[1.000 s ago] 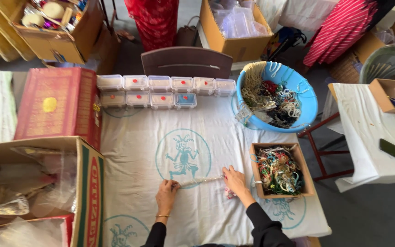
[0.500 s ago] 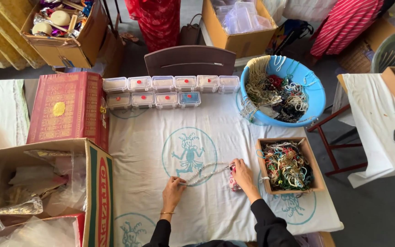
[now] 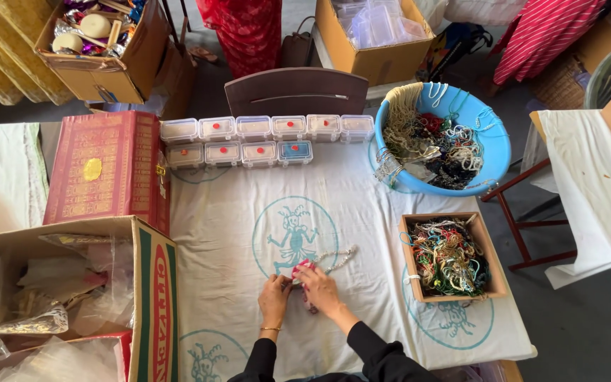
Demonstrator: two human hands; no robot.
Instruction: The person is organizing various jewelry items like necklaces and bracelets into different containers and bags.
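— Fingers [image 3: 298, 277] of both hands meet over the small pink pouch [image 3: 303, 269], pinching it from either side. The left hand [image 3: 274, 298] grips its near edge, the right hand [image 3: 319, 290] its far one, and the beaded necklace [image 3: 335, 259] trails out of it up and to the right across the cloth.

— Where does it lie?

— On the white printed cloth [image 3: 235, 233] of the counter, just below the teal figure [image 3: 293, 237], well apart from the wooden tray [image 3: 408, 263] of tangled strings.

— How would you handle it well, by the look of it?

— I'd judge it best to keep the pouch flat on the cloth, hold its mouth wide with one hand, and feed the beads with the other a little at a time, so the strand neither kinks nor catches. Slack in the strand helps; a pull could drag the pouch.

— And round about?

— Two rows of clear lidded boxes [image 3: 256, 139] stand at the far edge, a blue tub [image 3: 493, 152] of strings to their right, a red book-like box [image 3: 100, 170] to the left.
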